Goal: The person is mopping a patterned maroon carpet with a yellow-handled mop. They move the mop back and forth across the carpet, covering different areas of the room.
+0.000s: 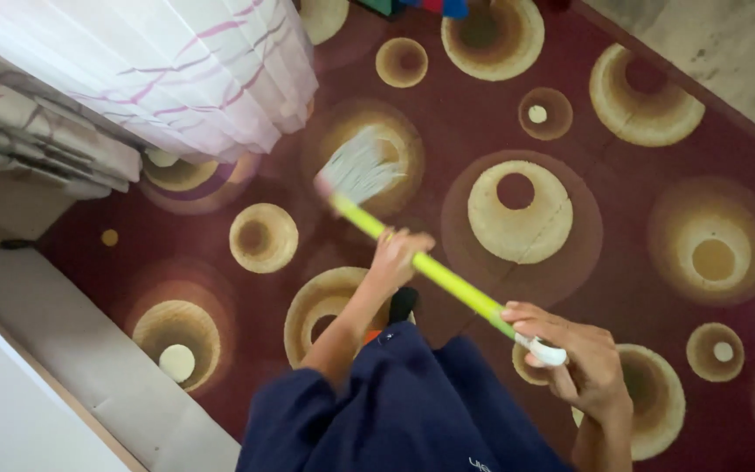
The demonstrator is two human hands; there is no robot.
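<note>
Hands, two (395,255) (574,358), gripping one broom (412,262); one carpet (622,201).

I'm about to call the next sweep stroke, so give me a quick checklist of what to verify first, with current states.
1. Left hand grips the broom handle partway down: ok.
2. Right hand closed on the handle's white end cap: ok.
3. Broom head touching the carpet: cannot tell, blurred.
4. Curtain clear of the broom head: ok, near but apart.
5. Carpet ahead of the bristles free of things: ok.
6. Dust on the carpet: cannot tell.
</note>
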